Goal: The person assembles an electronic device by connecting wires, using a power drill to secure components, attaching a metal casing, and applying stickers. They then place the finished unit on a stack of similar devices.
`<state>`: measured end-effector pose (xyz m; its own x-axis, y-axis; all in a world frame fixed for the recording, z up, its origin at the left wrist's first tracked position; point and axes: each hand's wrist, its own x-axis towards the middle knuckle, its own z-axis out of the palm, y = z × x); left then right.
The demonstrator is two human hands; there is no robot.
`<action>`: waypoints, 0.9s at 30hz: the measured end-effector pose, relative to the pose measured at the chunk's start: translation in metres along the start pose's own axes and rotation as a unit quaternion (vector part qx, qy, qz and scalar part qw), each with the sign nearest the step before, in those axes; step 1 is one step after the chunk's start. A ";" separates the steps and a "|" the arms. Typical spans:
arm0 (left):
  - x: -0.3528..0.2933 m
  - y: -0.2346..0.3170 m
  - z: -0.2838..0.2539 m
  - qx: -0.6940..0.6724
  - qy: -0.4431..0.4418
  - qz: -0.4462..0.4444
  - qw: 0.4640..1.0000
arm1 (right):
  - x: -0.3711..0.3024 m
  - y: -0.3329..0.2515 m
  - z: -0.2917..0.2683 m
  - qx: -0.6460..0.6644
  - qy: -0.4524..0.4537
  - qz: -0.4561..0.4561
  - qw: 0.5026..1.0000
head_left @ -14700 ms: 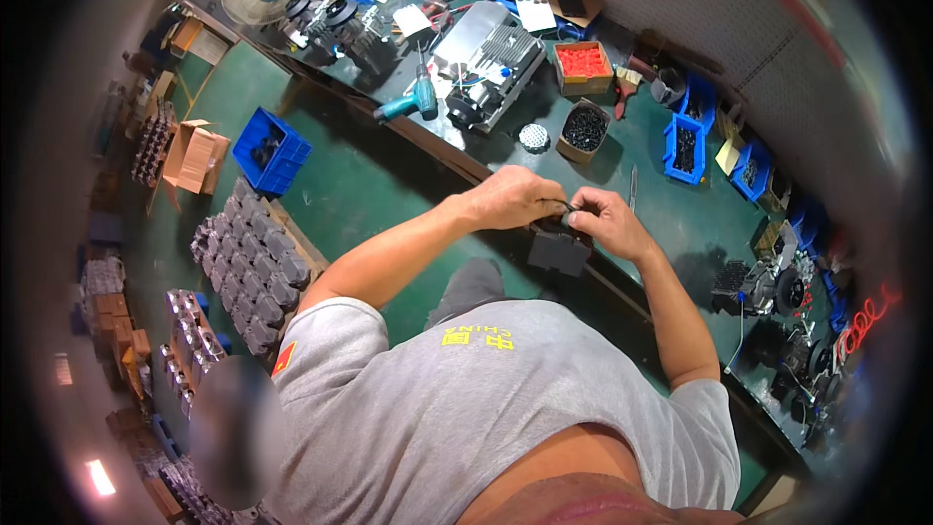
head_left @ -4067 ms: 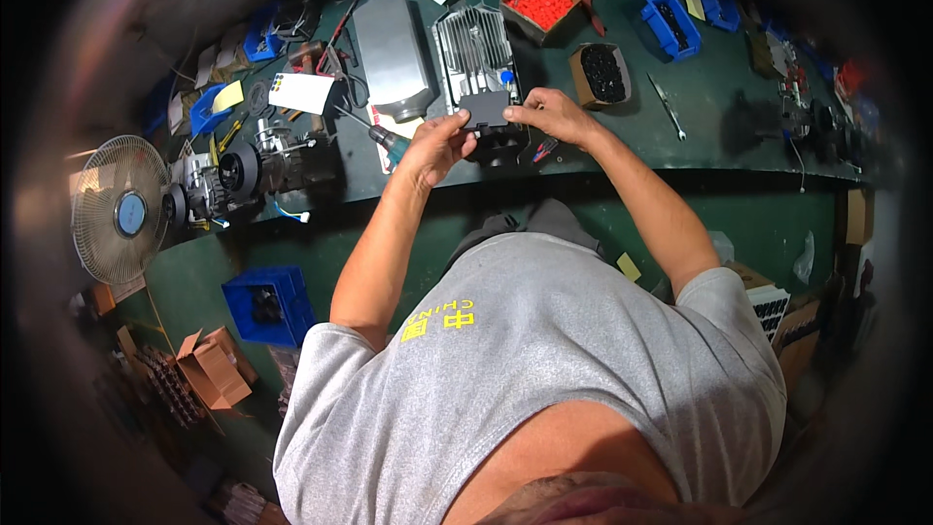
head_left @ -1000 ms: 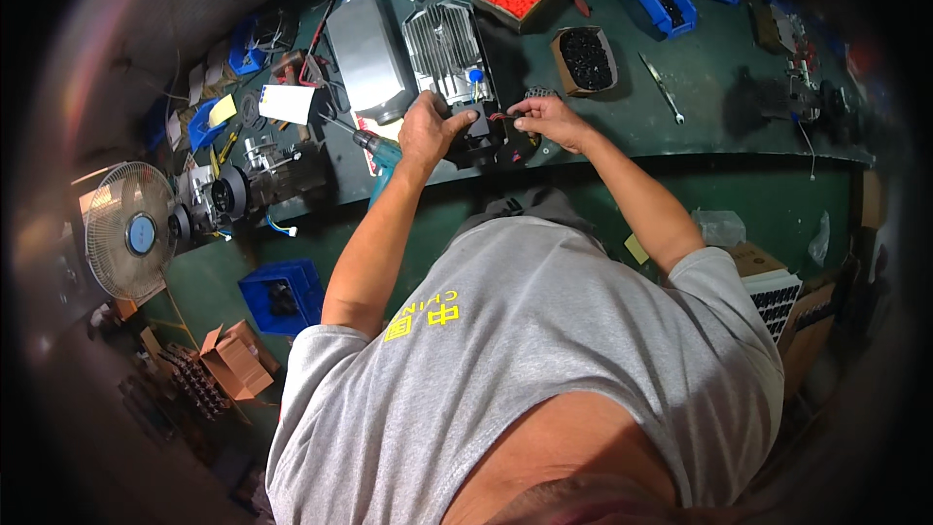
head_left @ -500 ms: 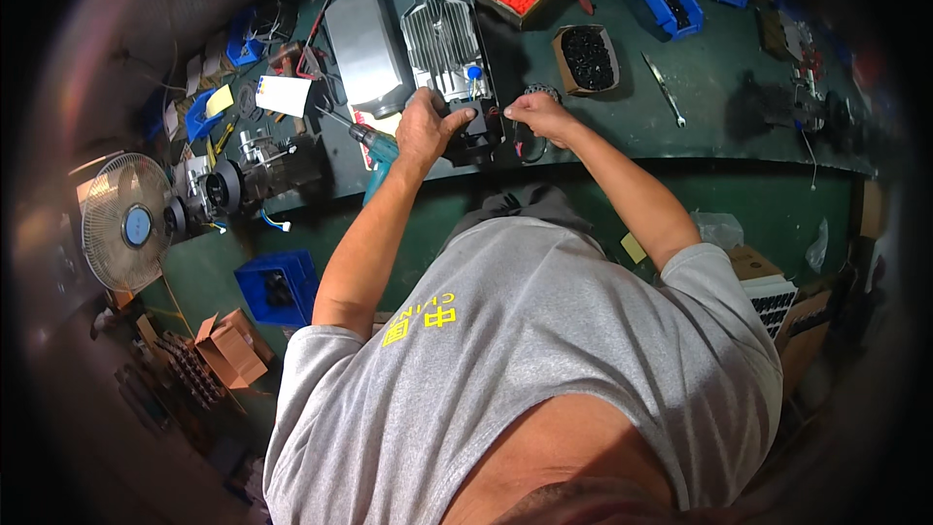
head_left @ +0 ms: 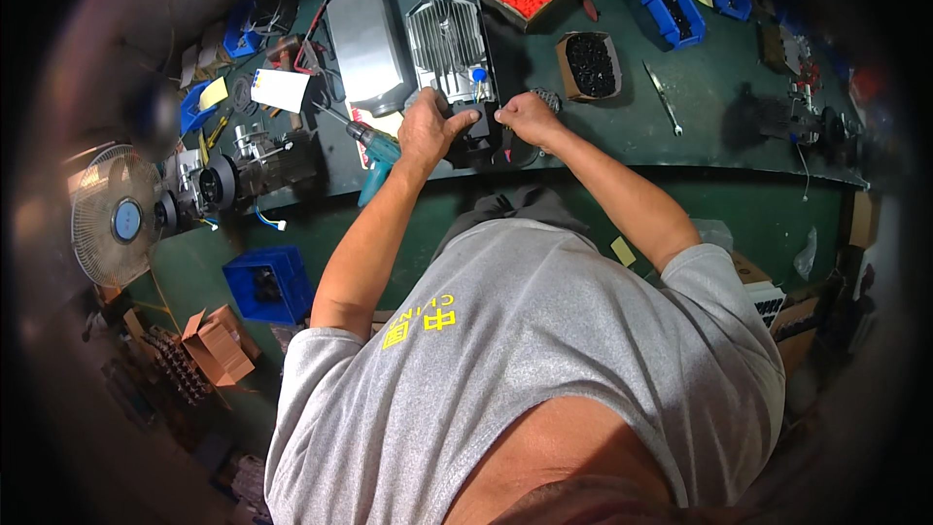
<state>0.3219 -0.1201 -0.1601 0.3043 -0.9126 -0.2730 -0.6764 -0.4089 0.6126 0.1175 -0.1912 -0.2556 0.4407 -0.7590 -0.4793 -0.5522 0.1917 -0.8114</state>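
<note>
Block (head_left: pixel 473 133) against left hand (head_left: pixel 429 128)

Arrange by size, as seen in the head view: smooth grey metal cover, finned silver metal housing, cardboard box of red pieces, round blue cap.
Smooth grey metal cover and finned silver metal housing: look alike
Cardboard box of red pieces
Round blue cap

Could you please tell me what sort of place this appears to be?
It looks like a workshop, perhaps for assembly or repair: a finned metal unit sits on a green workbench, with a teal power drill and a wrench also lying on the bench.
</note>
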 end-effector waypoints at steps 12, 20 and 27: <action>-0.001 0.002 -0.002 -0.001 -0.005 0.004 1.000 | 0.014 -0.015 -0.017 -0.105 -0.081 -0.006 0.991; 0.001 -0.001 -0.001 -0.010 -0.004 0.010 1.000 | 0.026 -0.006 -0.021 -0.048 -0.108 0.041 0.992; 0.000 0.001 0.001 -0.006 0.000 0.012 1.000 | 0.032 -0.005 -0.029 -0.116 -0.126 0.010 0.985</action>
<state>0.3206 -0.1207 -0.1607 0.2879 -0.9220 -0.2588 -0.6754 -0.3871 0.6277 0.1138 -0.2342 -0.2568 0.5740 -0.5723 -0.5857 -0.6967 0.0345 -0.7165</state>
